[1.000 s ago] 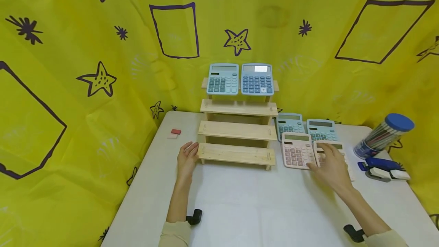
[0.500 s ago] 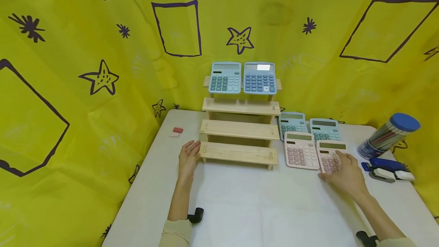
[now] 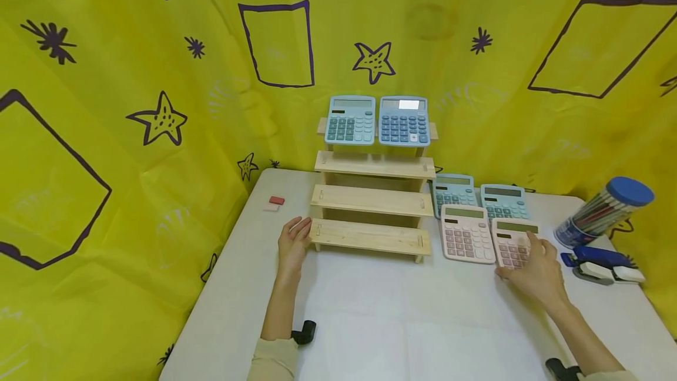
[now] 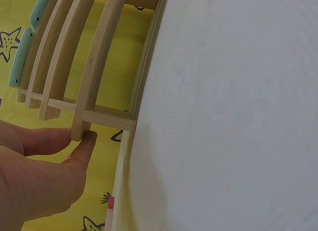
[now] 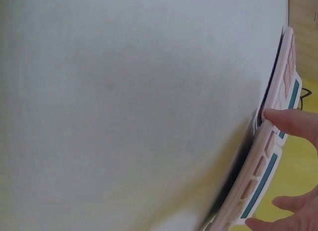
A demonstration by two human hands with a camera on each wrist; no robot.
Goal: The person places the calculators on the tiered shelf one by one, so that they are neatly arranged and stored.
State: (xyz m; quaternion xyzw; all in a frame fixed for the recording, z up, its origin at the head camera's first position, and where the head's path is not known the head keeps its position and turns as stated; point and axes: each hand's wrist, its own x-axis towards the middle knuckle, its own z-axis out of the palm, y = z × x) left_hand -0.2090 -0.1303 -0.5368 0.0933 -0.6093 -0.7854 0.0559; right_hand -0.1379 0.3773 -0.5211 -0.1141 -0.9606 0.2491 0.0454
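Left hand (image 3: pixel 293 247) pinches the lowest wooden shelf (image 3: pixel 370 236), left of centre. Right hand (image 3: pixel 540 275) spans a pink calculator (image 3: pixel 510 247), lower right; I can't tell if it's gripping.

Yellow cloth (image 3: pixel 222 46), creased, sweeping round from nine through twelve to three! Dark-drawn star (image 3: pixel 374 62) at twelve, box outline (image 3: pixel 277 46) at eleven, another at two. White table (image 3: pixel 359 322) filling six o'clock, rounded corner towards nine. Light soft, even.
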